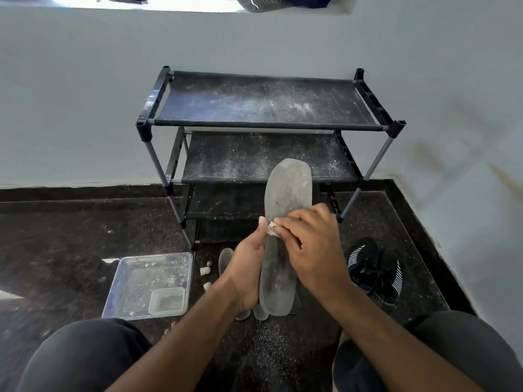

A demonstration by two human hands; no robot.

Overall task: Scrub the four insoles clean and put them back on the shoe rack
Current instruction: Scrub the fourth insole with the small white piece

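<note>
The left hand [249, 267] held the grey insole [283, 222] from underneath, toe end (the far one) sticking up past the grip, while the right hand [308, 244] pinched a small white wipe [272, 229] against its middle.

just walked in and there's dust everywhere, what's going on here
A person sitting on the floor is scrubbing a grey insole. The left hand grips it along its edge, while the right hand pinches a small pale scrubbing pad against its middle. More insoles lie on the floor beneath it. The black shoe rack stands ahead, its shelves speckled with white powder and bare of insoles. A clear plastic tray sits to the left, black shoes to the right.
</note>
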